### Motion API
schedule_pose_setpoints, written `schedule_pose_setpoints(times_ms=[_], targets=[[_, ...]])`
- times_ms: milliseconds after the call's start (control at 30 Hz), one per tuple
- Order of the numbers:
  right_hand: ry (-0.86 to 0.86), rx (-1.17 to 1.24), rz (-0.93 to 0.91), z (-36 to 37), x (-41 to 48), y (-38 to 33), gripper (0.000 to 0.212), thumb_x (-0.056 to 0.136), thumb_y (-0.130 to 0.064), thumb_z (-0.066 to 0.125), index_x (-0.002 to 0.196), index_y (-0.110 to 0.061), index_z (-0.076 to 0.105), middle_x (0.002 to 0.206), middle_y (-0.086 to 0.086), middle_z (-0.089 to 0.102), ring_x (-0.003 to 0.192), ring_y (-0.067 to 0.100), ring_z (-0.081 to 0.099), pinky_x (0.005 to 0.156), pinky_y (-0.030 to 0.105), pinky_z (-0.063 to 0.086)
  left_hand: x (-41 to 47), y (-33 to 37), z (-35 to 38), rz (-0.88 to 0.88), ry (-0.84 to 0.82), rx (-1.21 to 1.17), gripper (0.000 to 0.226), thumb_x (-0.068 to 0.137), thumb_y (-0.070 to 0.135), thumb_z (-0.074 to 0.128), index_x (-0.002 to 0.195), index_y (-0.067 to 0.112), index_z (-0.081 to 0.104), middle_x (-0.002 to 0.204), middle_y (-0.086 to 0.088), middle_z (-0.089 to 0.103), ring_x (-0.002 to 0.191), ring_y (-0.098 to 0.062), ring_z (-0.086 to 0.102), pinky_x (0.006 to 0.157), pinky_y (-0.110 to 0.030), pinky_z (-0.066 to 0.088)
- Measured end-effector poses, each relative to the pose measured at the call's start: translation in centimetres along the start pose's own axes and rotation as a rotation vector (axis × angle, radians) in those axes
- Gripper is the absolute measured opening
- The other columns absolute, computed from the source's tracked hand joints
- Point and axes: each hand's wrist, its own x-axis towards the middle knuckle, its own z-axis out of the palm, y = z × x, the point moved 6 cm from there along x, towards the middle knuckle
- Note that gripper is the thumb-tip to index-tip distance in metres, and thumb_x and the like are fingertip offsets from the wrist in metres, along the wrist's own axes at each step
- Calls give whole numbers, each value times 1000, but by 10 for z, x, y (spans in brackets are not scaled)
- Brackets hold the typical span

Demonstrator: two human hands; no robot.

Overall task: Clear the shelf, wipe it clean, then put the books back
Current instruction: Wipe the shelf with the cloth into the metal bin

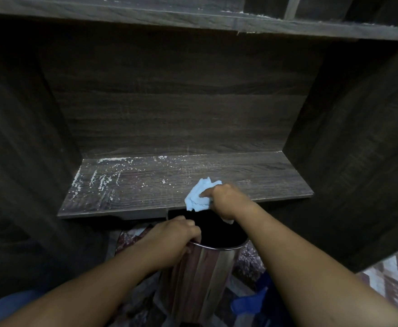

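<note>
A dark wood-grain shelf board (146,185) lies before me with no books on it. White dust and crumbs speckle its left half and back edge. My right hand (228,199) grips a crumpled light blue cloth (199,195) at the shelf's front edge, right of the middle. Just below that edge stands a shiny metal bin (200,274) with a dark open mouth. My left hand (174,237) holds the bin's rim on its left side, fingers curled over it.
Dark side panels (349,142) wall the shelf on both sides and another board (193,17) runs above. Patterned floor (396,274) shows at lower right, and something blue (250,300) lies beside the bin.
</note>
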Motion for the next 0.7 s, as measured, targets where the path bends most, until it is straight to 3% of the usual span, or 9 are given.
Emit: schedule_pose_setpoints(times_ms=[100, 233, 333, 400, 467, 533, 600, 633, 700], targets=[[-119, -80, -11, -7, -16, -6, 57, 88, -8, 61, 135, -39, 53, 146, 3, 45, 127, 21, 50, 97, 25, 40, -2, 1, 0, 11, -5, -13, 20, 87, 24, 57, 106, 29, 59, 105, 10, 55, 104, -10, 45, 84, -29, 43], [-161, 24, 26, -23, -44, 0, 48, 86, -11, 60, 128, -34, 60, 131, 4, 57, 112, 23, 57, 87, 28, 46, -5, 4, -1, 21, 2, -6, 17, 87, 23, 55, 103, 28, 59, 103, 9, 55, 103, -11, 45, 84, -32, 44], [87, 127, -3, -39, -53, 6, 44, 87, -14, 59, 129, -26, 56, 126, 9, 60, 111, 29, 57, 88, 32, 46, -6, 2, -1, 15, 3, -4, 22, 83, 32, 44, 100, 28, 59, 100, 8, 56, 101, -12, 47, 82, -32, 45], [362, 217, -26, -49, -55, 6, 40, 86, -13, 58, 125, -20, 52, 122, 12, 56, 109, 32, 54, 86, 35, 43, -7, 1, -2, 15, 16, -6, 20, 83, 30, 45, 98, 28, 58, 98, 9, 56, 100, -12, 48, 81, -31, 46], [503, 274, -43, -50, -57, 1, 38, 85, -10, 59, 122, -16, 52, 120, 11, 51, 108, 30, 51, 85, 35, 40, -7, 0, -2, 19, 26, -10, 16, 85, 26, 49, 98, 28, 58, 97, 9, 56, 100, -12, 48, 82, -33, 46], [356, 209, -43, -30, -52, -6, 40, 86, -8, 58, 125, -16, 54, 123, 13, 53, 111, 31, 53, 87, 34, 41, -6, 0, -2, 16, 23, -5, 16, 85, 25, 50, 98, 28, 59, 98, 8, 56, 100, -13, 48, 82, -33, 46], [11, 58, 6, -3, -48, -9, 45, 87, -5, 59, 130, -19, 55, 127, 14, 55, 114, 30, 55, 86, 31, 44, -5, 0, -1, 14, 16, -4, 15, 86, 25, 50, 99, 27, 59, 100, 7, 56, 101, -15, 49, 82, -33, 46], [-82, 21, 36, 2, -48, -7, 47, 86, -4, 60, 130, -21, 56, 127, 13, 56, 114, 29, 56, 85, 31, 45, -4, -1, -1, 12, 9, -2, 15, 87, 25, 50, 99, 27, 59, 100, 6, 56, 101, -16, 49, 81, -34, 46], [-34, 50, 59, -9, -45, -5, 42, 87, -8, 60, 126, -23, 57, 124, 14, 58, 110, 30, 58, 85, 33, 47, -3, -1, -1, 11, 2, 8, 14, 88, 26, 51, 100, 26, 58, 101, 5, 55, 102, -16, 48, 82, -34, 46]])
